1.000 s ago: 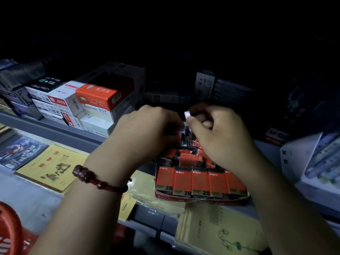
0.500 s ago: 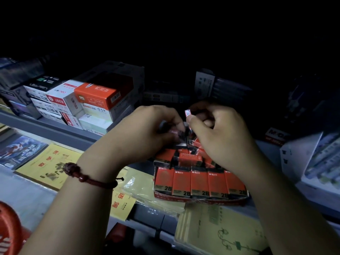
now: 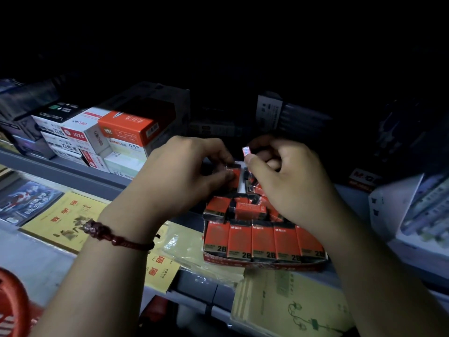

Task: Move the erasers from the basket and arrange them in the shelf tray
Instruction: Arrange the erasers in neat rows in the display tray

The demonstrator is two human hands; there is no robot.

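Erasers [image 3: 263,242] in red and black wrappers marked 2B fill the tray [image 3: 264,263], which sits at the front edge of the grey shelf [image 3: 73,176]. Five stand upright in a tight row against the tray's low front lip, side touching side. Behind that row others lie loose and tilted in a heap.

Both hands hover over the back of the tray, close together. The left hand [image 3: 179,176], with a dark red bracelet [image 3: 116,237] on its wrist, pinches a loose eraser [image 3: 233,172] between thumb and forefinger. The right hand [image 3: 291,181] has its fingers curled in, and its thumb and forefinger pinch a pale tab [image 3: 246,151] held above the heap; what the tab belongs to is too small to tell.

Left of the tray a strip of bare shelf runs to stacked white and orange boxes [image 3: 126,128]. To the right, a pale pack [image 3: 427,215] stands near the right forearm. Above and behind the hands the shelf is dark. Yellow booklets [image 3: 65,217] lie on the level below, and the red basket [image 3: 12,305] shows at the lower left corner, well apart from the tray.
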